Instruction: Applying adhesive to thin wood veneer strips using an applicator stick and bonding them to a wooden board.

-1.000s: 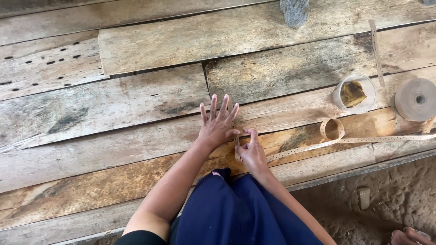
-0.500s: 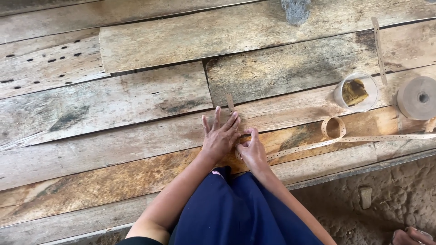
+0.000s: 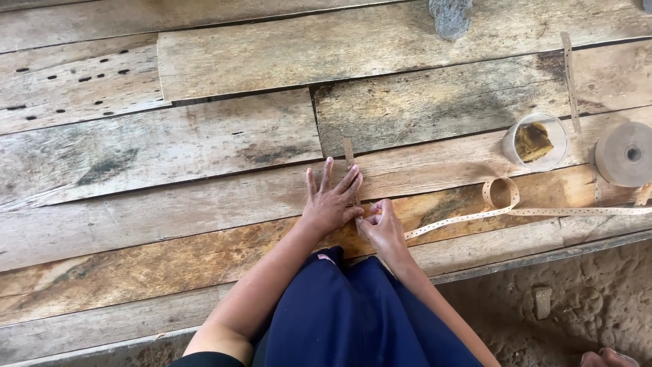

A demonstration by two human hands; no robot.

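Tan strip point(image 3: 349, 155) (under left hand point(image 3: 331, 202)) points away.

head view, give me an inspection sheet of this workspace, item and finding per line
surface: weathered wooden planks, some with small holes at the far left
job's things: perforated tan strip runs from the hands to the right, with one loop in it; a short strip piece sticks out beyond the left fingers
clutter: clear cup with a brown lump inside, roll of tan tape, a loose thin strip, a grey object at the top edge
hands: left hand flat on the strip, fingers spread; right hand pinches the strip end beside it
cables: nothing seen
surroundings: bare dirt ground below the plank edge, dark blue garment over the lap
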